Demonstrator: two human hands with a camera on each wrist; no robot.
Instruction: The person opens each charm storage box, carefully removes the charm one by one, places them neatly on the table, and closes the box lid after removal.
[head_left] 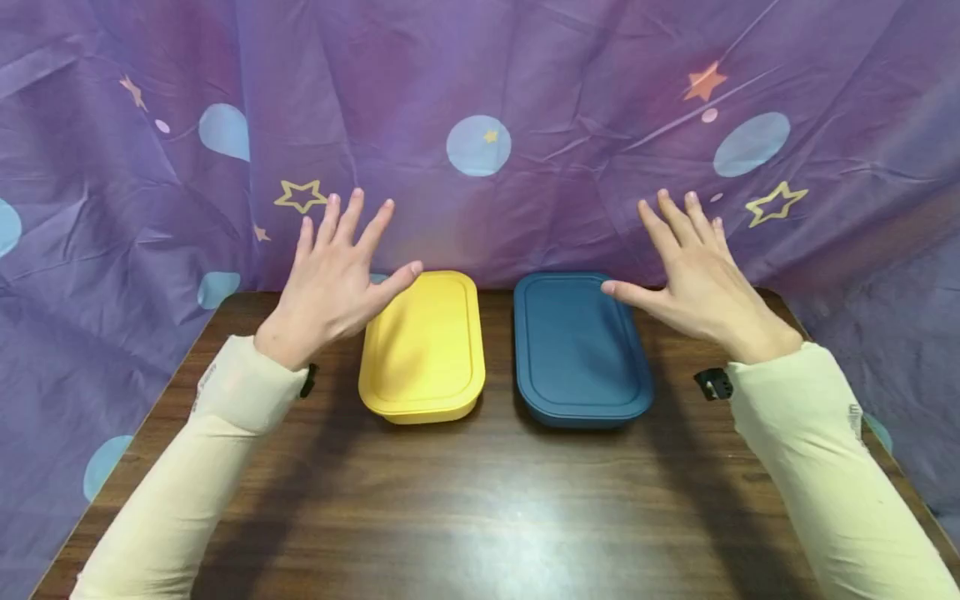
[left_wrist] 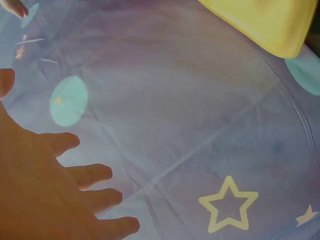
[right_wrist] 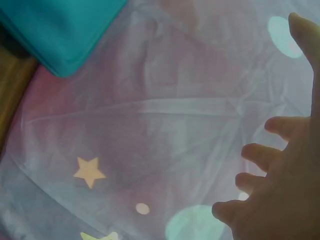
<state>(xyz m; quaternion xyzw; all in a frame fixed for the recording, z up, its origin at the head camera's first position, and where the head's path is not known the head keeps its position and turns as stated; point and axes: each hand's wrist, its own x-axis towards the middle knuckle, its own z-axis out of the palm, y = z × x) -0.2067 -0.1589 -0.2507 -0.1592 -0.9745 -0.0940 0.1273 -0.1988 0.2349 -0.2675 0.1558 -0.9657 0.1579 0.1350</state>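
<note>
Two lidded rectangular boxes stand side by side on the table: a yellow box (head_left: pixel 427 342) on the left and a dark blue box (head_left: pixel 573 350) on the right. My left hand (head_left: pixel 333 275) is held up at the yellow box's left, fingers spread, its thumb overlapping the box's far corner in the head view. On the other side my right hand (head_left: pixel 697 275) is raised with spread fingers, its thumb overlapping the blue box's far right corner. Neither hand holds anything. In the wrist views, corners of the yellow box (left_wrist: pixel 272 22) and the blue box (right_wrist: pixel 65 35) show at the upper edge.
The dark brown wooden table (head_left: pixel 420 517) carries both boxes near its far edge. Right behind it hangs a purple curtain (head_left: pixel 570 75) printed with stars and pale blue circles, which also runs along both sides. A narrow strip of table separates the boxes.
</note>
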